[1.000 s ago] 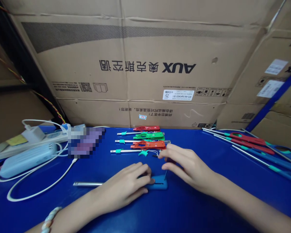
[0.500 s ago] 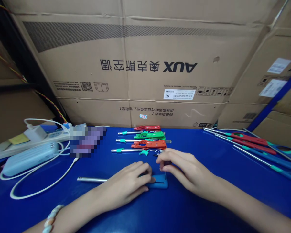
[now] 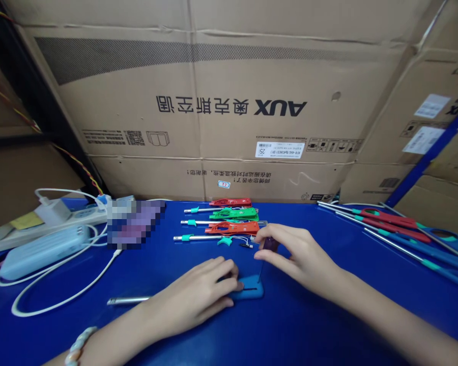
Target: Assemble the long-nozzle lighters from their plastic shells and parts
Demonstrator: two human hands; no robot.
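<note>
My left hand [image 3: 204,290] is closed over a blue plastic handle [image 3: 254,293] lying on the table and hides much of it. A dark slot shows on the handle's exposed right end. To the left, a silver metal tube [image 3: 127,301] comes out from behind my left forearm; its join to the handle is hidden. My right hand [image 3: 290,249] grips a screwdriver [image 3: 270,245] by its dark purple handle. The thin shaft points down, its tip at the right end of the blue handle. Whether a screw sits there is too small to tell.
Behind my hands lie red, green and orange plastic handles [image 3: 232,227] with silver tubes and loose wires. Several blue and red pieces with rods [image 3: 408,244] are at the right. A power bank [image 3: 46,251], white cables and a power strip crowd the left. Cardboard [image 3: 229,66] stands behind.
My right hand has risen slightly, bringing more of the screwdriver's handle and shaft into sight. The silver tube's far end has shifted left and nearer me. My left hand stays on the blue handle.
</note>
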